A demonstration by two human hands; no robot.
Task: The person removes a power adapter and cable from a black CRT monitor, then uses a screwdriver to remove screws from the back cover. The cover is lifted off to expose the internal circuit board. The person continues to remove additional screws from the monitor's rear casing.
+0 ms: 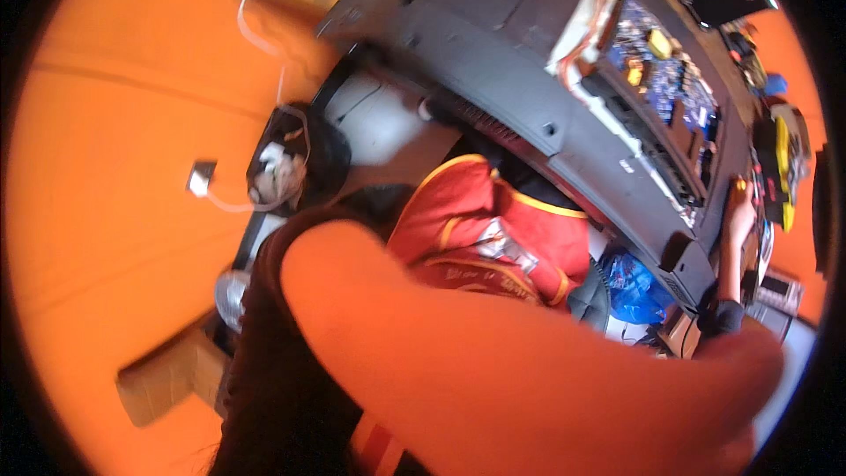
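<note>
A large dark grey panel, like the back of a television (493,44), lies tilted across the upper middle. Over its opening is a blue circuit board (670,79) with yellow parts and a pale frame. At the panel's right edge my right hand (740,213) has its fingers closed by a small yellow-orange thing, too small to name. My left forearm crosses close in front of the camera, its dark sleeve at the left. Toward the lower right, my left hand (745,379) is blurred, and its fingers cannot be made out.
Right of the panel lie a yellow-and-black tool (782,163) and other tools. A red cloth with yellow trim (564,238) and a blue plastic bag (634,286) sit below the panel. A white cable (256,35) runs down the left; a cardboard box (167,375) stands lower left.
</note>
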